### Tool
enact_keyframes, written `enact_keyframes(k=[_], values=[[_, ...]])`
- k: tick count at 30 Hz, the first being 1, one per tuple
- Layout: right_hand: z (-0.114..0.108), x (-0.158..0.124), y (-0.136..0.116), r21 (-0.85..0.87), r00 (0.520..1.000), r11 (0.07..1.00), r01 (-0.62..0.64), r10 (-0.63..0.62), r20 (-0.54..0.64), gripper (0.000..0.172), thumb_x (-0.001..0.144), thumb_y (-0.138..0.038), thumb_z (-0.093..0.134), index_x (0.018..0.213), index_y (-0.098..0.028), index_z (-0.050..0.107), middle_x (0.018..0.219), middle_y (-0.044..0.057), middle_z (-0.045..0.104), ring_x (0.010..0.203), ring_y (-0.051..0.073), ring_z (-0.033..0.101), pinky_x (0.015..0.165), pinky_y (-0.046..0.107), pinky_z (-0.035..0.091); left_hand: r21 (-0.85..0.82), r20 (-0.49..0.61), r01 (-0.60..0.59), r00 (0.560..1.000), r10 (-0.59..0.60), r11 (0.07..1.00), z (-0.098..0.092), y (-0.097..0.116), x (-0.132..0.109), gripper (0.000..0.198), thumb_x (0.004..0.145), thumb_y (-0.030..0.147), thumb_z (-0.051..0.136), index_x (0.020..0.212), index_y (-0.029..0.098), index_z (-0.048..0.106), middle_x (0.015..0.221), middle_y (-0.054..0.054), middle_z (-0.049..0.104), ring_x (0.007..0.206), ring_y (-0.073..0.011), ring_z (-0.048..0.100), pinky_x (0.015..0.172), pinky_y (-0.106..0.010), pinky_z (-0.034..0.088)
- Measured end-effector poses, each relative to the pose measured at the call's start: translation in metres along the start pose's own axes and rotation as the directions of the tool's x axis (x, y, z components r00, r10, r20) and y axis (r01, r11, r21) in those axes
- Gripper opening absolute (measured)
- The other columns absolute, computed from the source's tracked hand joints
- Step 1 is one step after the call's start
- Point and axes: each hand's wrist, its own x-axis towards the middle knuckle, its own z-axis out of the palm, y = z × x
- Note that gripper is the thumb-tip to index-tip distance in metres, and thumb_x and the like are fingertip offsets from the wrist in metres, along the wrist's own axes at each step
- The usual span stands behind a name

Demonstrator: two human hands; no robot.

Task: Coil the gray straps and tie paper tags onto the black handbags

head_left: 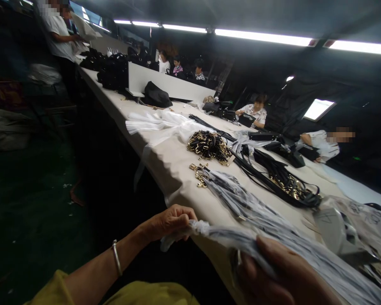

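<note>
My left hand (169, 221) is closed in a pinch on the near end of a strap wrapped in thin white plastic (216, 234), just off the table's front edge. My right hand (284, 273) is closed around the same wrapped strap further along, low in the view. A silver bangle sits on my left wrist. More plastic-wrapped straps with gold clasps (238, 195) lie on the long white table (165, 161) just beyond my hands.
A heap of gold buckles (209, 146), loose black straps (273, 173) and white plastic bags (158, 123) lie further along the table. Black bags (114, 72) stand at the far end. One person stands at far left; others sit along the right side.
</note>
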Motion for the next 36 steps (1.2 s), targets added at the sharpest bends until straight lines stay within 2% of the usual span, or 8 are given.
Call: enact_keyframes(k=[7,12,16,18,21,25,31,36], values=[[0.000,0.005,-0.032,0.195,0.897,0.882,0.429,-0.391,-0.205,0.044,0.099,-0.045,0.038,0.090,-0.019,0.072,0.043,-0.008,0.020,0.040,0.011,0.024,0.061,0.035,0.054,-0.267,-0.023,-0.116,0.993,0.114,0.957,0.024,-0.012,-0.004,0.062,0.081,0.072,0.058,0.094,0.011,0.060,0.050,0.007,0.044,0.037,-0.0035,0.027,0.038,-0.018,0.020],[0.007,0.019,-0.048,-0.161,0.648,0.745,0.647,-0.649,-0.399,0.034,0.098,-0.039,0.039,0.114,-0.023,0.065,0.071,0.002,0.053,0.068,0.019,0.058,0.098,0.051,0.050,-0.365,-0.076,-0.178,0.984,0.162,0.914,0.051,-0.015,0.002,0.058,0.074,0.068,0.070,0.097,0.018,0.050,0.062,0.005,0.053,0.038,-0.0012,0.024,0.036,-0.016,0.015],[-0.006,0.047,-0.033,-0.746,0.401,0.386,0.543,-0.899,-0.174,0.024,0.099,-0.033,0.045,0.118,-0.024,0.056,0.092,0.006,0.061,0.104,0.026,0.060,0.099,0.051,0.045,-0.201,0.009,-0.104,0.994,0.108,0.974,0.068,0.001,-0.005,0.049,0.087,0.060,0.060,0.105,0.014,0.056,0.067,0.002,0.056,0.040,-0.0025,0.031,0.038,-0.017,0.020],[-0.021,0.055,-0.022,-0.939,0.468,0.101,0.328,-0.881,0.069,0.017,0.097,-0.026,0.049,0.113,-0.022,0.054,0.096,0.008,0.063,0.104,0.027,0.059,0.089,0.044,0.046,-0.098,0.043,-0.037,0.998,0.041,0.994,0.068,0.011,-0.011,0.046,0.092,0.057,0.054,0.104,0.013,0.059,0.064,0.003,0.054,0.044,-0.0041,0.036,0.042,-0.017,0.027],[-0.044,0.054,-0.006,-0.959,0.735,-0.239,0.150,-0.622,0.270,0.005,0.097,-0.020,0.047,0.096,-0.019,0.052,0.084,0.006,0.060,0.078,0.024,0.057,0.067,0.036,0.042,0.004,0.034,0.005,0.999,-0.006,1.000,0.057,0.020,-0.015,0.045,0.093,0.055,0.052,0.095,0.011,0.063,0.066,0.001,0.056,0.055,-0.0064,0.046,0.054,-0.018,0.035],[-0.055,0.033,0.017,-0.942,0.898,-0.322,0.091,-0.383,0.218,0.015,0.094,-0.033,0.055,0.087,-0.021,0.049,0.079,0.004,0.057,0.068,0.021,0.050,0.061,0.032,0.034,0.130,0.003,0.122,0.992,-0.123,0.984,0.042,0.021,-0.010,0.046,0.091,0.056,0.053,0.088,0.012,0.063,0.058,0.006,0.045,0.050,-0.0058,0.036,0.049,-0.019,0.026],[-0.044,-0.008,0.038,-0.998,0.975,-0.064,-0.013,-0.223,0.001,0.026,0.094,-0.044,0.053,0.083,-0.021,0.055,0.080,0.002,0.059,0.069,0.018,0.050,0.065,0.031,0.034,0.273,0.091,0.140,0.981,-0.171,0.952,0.048,0.028,0.006,0.038,0.070,0.032,0.078,0.100,0.018,0.060,0.075,0.006,0.055,0.065,-0.0086,0.046,0.056,-0.018,0.034],[-0.045,-0.032,0.035,-0.824,0.993,0.556,-0.108,0.020,-0.116,0.041,0.095,-0.052,0.047,0.077,-0.017,0.061,0.068,-0.003,0.052,0.059,0.011,0.043,0.056,0.024,0.031,0.429,0.154,0.011,0.984,-0.085,0.903,0.068,0.028,0.032,0.016,0.080,0.031,0.072,0.085,0.016,0.067,0.076,0.004,0.056,0.071,-0.0099,0.049,0.065,-0.020,0.038]])
